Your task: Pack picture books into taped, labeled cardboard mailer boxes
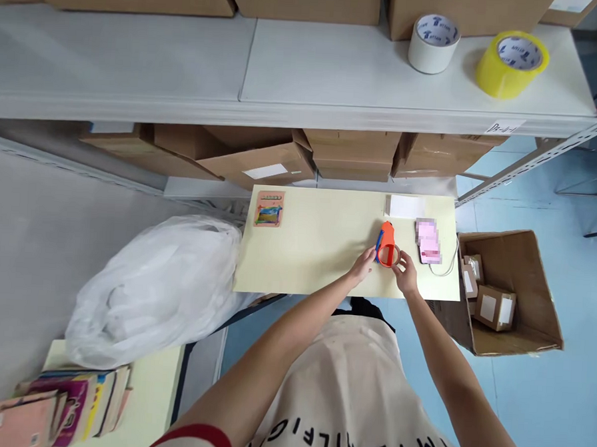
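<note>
One shirt (350, 379); two hands (363, 265) (406, 274) on one orange tape dispenser (387, 235)

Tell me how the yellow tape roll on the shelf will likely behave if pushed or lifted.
The yellow tape roll lies on its flat side, so it will probably slide rather than roll. Its thickly wound band suggests a firm, fairly heavy feel for its size. The glossy outside may be a little slippery.
</note>
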Demonstrator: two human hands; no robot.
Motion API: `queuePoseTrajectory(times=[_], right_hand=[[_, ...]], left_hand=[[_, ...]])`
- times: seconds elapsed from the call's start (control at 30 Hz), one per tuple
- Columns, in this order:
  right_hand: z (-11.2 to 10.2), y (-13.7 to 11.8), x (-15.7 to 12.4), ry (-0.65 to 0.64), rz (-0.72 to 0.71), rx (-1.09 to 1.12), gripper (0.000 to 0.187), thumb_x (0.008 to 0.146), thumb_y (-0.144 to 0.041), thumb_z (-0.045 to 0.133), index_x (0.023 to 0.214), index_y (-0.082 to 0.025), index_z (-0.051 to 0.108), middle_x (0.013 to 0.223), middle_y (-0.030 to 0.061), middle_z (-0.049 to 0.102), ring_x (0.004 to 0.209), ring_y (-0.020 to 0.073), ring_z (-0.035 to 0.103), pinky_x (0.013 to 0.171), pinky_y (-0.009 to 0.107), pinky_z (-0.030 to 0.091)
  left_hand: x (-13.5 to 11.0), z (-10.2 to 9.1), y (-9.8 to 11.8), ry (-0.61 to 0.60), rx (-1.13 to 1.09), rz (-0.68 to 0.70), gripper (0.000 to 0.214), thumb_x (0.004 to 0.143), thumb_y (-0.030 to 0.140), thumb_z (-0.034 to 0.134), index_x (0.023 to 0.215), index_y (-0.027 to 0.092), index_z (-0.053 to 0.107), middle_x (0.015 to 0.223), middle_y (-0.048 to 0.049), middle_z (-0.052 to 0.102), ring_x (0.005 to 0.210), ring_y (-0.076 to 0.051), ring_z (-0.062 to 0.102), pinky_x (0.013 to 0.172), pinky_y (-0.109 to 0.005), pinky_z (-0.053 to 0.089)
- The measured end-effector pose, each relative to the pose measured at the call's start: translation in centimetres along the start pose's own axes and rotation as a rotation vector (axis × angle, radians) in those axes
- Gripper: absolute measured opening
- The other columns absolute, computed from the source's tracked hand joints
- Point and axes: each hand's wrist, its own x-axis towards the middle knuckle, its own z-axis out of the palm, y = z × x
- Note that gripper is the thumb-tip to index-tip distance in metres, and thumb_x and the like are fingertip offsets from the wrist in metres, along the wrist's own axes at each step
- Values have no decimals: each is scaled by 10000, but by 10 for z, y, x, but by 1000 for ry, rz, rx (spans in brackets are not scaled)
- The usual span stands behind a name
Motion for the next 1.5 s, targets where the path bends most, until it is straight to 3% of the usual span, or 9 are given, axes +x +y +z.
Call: queuePoseTrajectory(times=[0.33,0.47,0.63,0.73,0.9,1.03,1.2,1.37,1.5], right_hand=[[-3,8,-2,-27,65,-16,805,743,-523,630,1432,-160,428,1440,203,510,1251,319,571,986,492,508],[-3,1,-9,86,93,-87,800,753,-517,594,1436,-150,399,1496,224,427,1300,346,516,970,513,510],[1,-35,-24,280,-293,-414,606,835,-446,510,1360,-148,456,1411,223,484,1360,370,420,1081,607,369],[22,-65,-31,261,-520,-526,481,870,-381,473,1300,-165,497,1389,218,493,1364,381,405,1077,638,339],[108,-108,-38,17,-698,-477,392,857,-339,484,1214,-186,535,1189,173,640,1149,340,591,995,606,435],[209,-138,-60,-319,-724,-431,348,858,-314,480,1172,-196,574,992,116,722,950,286,679,932,557,509],[336,-174,-95,-651,-823,-515,309,858,-247,492,1119,-197,650,1088,122,731,1050,280,671,965,503,518],[440,-187,-130,-923,-761,-782,355,877,-155,509,1195,-190,661,1260,109,679,1188,253,623,1080,441,451],[490,-174,-150,-1042,-663,-965,487,865,-101,531,1350,-147,556,1452,141,532,1354,256,491,1142,412,374]], left_hand=[[5,-3,-5,-58,-21,-39,623,939,594,361,1492,307,367,1586,-77,351,1443,-320,343,1093,-549,341],[-4,-21,-4,-20,13,4,670,882,625,469,1438,251,478,1585,-96,340,1465,-338,301,1130,-517,331],[-33,-71,-9,93,-9,43,665,779,678,590,1273,236,635,1496,-120,479,1403,-359,411,1111,-535,376],[-63,-106,-18,200,-70,83,632,730,670,655,1170,216,681,1402,-139,578,1330,-352,507,1094,-531,409],[-130,-180,-41,444,-83,212,572,695,595,727,1091,186,677,1240,-152,686,1225,-324,606,1034,-460,488],[-193,-254,-62,729,141,278,451,801,542,623,1102,210,662,1191,-114,705,1111,-298,665,953,-448,539],[-246,-338,-94,962,409,239,407,871,475,544,1163,213,651,1275,-120,655,963,-283,702,988,-483,508],[-267,-385,-118,961,608,-13,442,860,434,590,1228,193,633,1437,-139,542,1341,-358,481,1066,-508,436],[-280,-399,-119,819,628,-296,485,935,435,487,1370,225,529,1546,-96,419,1373,-304,454,1081,-453,420]])
